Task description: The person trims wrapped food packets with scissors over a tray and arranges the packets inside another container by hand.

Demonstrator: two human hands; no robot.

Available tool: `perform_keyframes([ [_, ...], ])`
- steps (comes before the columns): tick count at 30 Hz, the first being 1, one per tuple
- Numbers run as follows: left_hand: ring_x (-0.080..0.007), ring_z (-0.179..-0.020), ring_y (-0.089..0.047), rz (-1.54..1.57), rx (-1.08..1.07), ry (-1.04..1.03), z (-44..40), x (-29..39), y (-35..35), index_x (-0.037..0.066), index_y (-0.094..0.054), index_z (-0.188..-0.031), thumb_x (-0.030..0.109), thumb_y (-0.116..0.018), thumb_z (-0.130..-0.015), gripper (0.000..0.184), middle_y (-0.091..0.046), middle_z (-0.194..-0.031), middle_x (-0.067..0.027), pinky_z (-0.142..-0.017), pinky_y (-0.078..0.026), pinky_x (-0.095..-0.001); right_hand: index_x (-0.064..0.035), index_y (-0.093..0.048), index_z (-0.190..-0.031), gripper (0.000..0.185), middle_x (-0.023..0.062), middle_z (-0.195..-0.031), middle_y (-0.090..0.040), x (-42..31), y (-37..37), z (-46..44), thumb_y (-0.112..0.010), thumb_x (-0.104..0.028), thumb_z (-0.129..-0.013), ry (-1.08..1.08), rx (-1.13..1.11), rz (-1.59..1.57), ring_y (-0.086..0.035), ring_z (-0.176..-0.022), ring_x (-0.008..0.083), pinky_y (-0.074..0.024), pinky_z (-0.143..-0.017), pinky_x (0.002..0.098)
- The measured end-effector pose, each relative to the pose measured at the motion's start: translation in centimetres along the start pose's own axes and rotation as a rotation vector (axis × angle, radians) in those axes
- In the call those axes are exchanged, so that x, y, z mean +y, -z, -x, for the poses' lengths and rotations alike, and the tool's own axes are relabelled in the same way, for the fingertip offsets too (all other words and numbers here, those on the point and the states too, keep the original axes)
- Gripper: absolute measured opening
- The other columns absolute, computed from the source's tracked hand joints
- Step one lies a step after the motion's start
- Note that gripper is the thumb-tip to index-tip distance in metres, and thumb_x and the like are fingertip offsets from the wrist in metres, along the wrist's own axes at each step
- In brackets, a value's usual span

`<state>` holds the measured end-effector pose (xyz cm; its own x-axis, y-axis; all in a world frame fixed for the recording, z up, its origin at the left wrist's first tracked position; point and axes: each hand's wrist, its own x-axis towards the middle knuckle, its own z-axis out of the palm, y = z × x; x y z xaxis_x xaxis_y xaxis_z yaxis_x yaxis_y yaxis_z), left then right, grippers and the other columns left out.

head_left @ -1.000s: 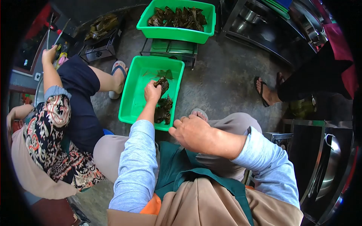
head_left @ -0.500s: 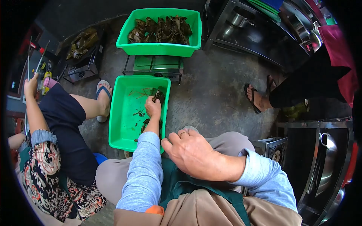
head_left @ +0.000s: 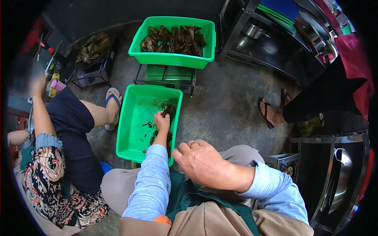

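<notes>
Beyond left grip [head_left: 162, 122]: upper green tub [head_left: 173, 60] packed with dark leaf bundles [head_left: 177, 40]; metal stand [head_left: 193, 74] between tubs. Left of grip: co-worker's sandalled foot [head_left: 113, 100], near lower green tub [head_left: 130, 131], smooth plastic, rectangular. I have left grip closed around wrinkled leaf bundle [head_left: 170, 109], inside lower tub's right side. Left forearm extended forward over near rim. Right grip [head_left: 202, 164]: fingers curled, knuckles up, just beside near right corner; underside hidden, cannot tell whether grasping.

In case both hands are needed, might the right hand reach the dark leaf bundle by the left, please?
Probably yes: only the rim of the nearer green tub seems to stand between the right hand and the leaf bundle.
</notes>
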<state>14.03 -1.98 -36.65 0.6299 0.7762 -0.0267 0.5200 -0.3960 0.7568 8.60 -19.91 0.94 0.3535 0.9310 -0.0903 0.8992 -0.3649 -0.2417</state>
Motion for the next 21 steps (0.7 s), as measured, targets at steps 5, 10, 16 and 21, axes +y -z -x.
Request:
perform_keyframes([
  [5,-0.0377,-0.104,-0.057,-0.065,-0.124,-0.037,0.4,0.6,1.8,0.007,-0.056,-0.116,0.024,-0.072,-0.068,0.053,-0.058,-0.111,-0.0173,-0.091,-0.047,-0.0477,-0.0052,-0.056,-0.090,0.019,0.0108,-0.082,-0.059,0.1,-0.3,-0.2,-0.063,-0.012,-0.073,0.011,-0.021,0.052,-0.063,-0.078,0.0256,-0.0490,-0.067,0.0351],
  [10,-0.0388,-0.129,-0.040,-0.122,-0.257,0.080,-0.7,2.3,5.0,0.012,-0.043,-0.137,0.029,-0.072,-0.069,0.076,-0.040,-0.143,-0.0150,-0.106,-0.036,-0.0527,-0.0053,-0.057,-0.090,0.019,0.0111,-0.084,-0.060,0.1,-1.3,-1.0,-0.063,-0.015,-0.076,0.024,-0.017,0.042,-0.063,-0.079,0.0270,-0.0509,-0.066,0.0388],
  [16,-0.0377,-0.127,-0.044,-0.144,-0.360,0.039,-3.9,6.5,9.2,0.011,-0.056,-0.129,0.034,-0.070,-0.072,0.062,-0.046,-0.138,-0.0148,-0.104,-0.038,-0.0531,-0.0050,-0.055,-0.100,0.029,0.0161,-0.098,-0.056,-0.4,-1.8,-3.4,-0.065,-0.015,-0.075,0.079,0.151,-0.006,-0.057,-0.094,0.0338,-0.0501,-0.076,0.0427],
  [21,-0.0372,-0.126,-0.046,-0.316,-0.510,-0.676,-3.3,13.4,16.2,0.007,-0.056,-0.128,0.031,-0.063,-0.084,0.050,-0.043,-0.140,-0.0212,-0.101,-0.043,-0.0433,-0.0062,-0.053,-0.120,0.047,0.0195,-0.125,-0.049,-1.6,-1.2,-6.3,-0.068,-0.021,-0.078,0.269,0.555,-0.204,-0.049,-0.115,0.0393,-0.0452,-0.088,0.0482],
])
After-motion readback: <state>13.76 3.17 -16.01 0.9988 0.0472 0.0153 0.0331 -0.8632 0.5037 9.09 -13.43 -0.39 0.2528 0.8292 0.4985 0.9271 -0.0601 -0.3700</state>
